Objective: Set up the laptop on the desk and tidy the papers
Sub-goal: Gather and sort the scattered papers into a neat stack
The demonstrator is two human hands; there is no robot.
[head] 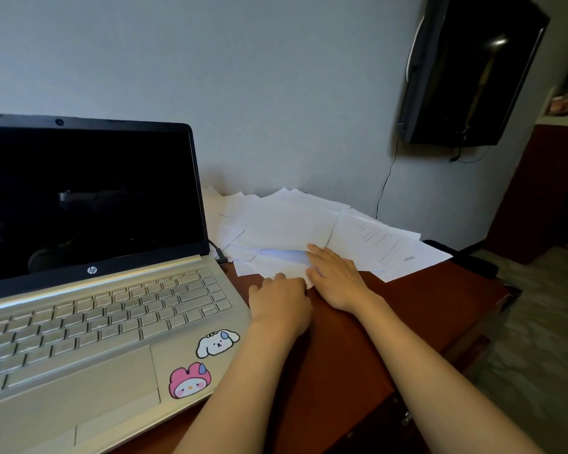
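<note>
The right hand (336,278) lays fingers flat on the papers (286,224); the left hand (281,304) curls at their edge, grip unclear.

light: dim, cool, even | shadows: soft, on the desk (341,371) under left hand (279,303) and right hand (338,280) | glare: bright streak on wall screen (473,77) above-right of hands | blur: motion-soft there | focus: print on papers (292,224) beyond hands unreadable | edges: wide-angle bending

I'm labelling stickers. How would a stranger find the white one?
Start at the open silver laptop on the left. Right of its touchpad sit two stickers. The white puppy sticker is the upper one, nearer the keyboard; the pink sticker sits below it.
</note>
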